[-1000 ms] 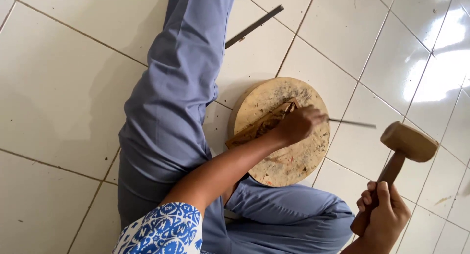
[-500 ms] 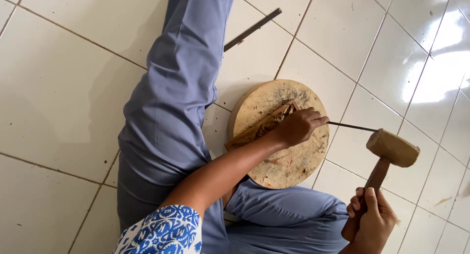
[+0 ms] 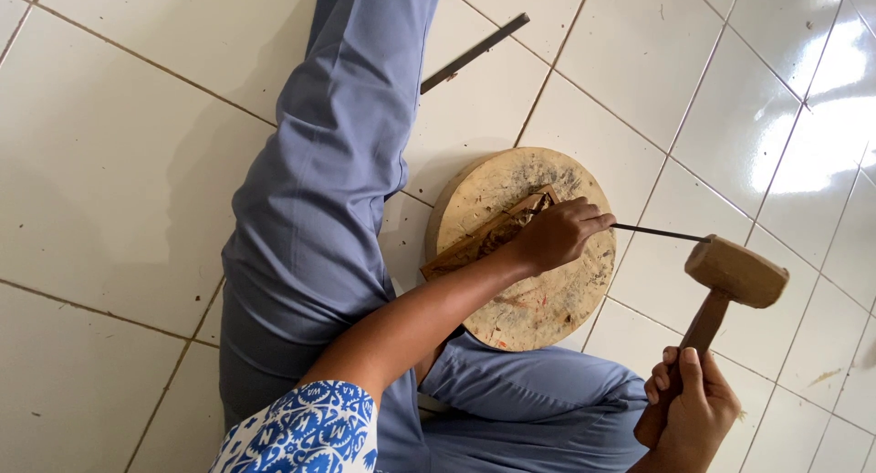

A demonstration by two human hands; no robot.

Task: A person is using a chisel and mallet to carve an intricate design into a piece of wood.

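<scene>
My left hand (image 3: 554, 233) grips a thin dark chisel (image 3: 659, 233) whose end points right, toward the mallet. The hand rests on a narrow carved wooden piece (image 3: 485, 240) lying across a round wooden block (image 3: 538, 295) on the floor. My right hand (image 3: 689, 405) holds the handle of a wooden mallet (image 3: 733, 274), its head right beside the chisel's free end. Whether head and chisel touch I cannot tell.
I sit on a white tiled floor (image 3: 119, 163) with legs in blue-grey trousers (image 3: 319, 208) on either side of the block. A long dark metal tool (image 3: 474, 51) lies on the tiles beyond the leg, at the top.
The mallet has swung left and down toward the chisel's end. My left hand and the chisel have stayed on the wooden piece.
</scene>
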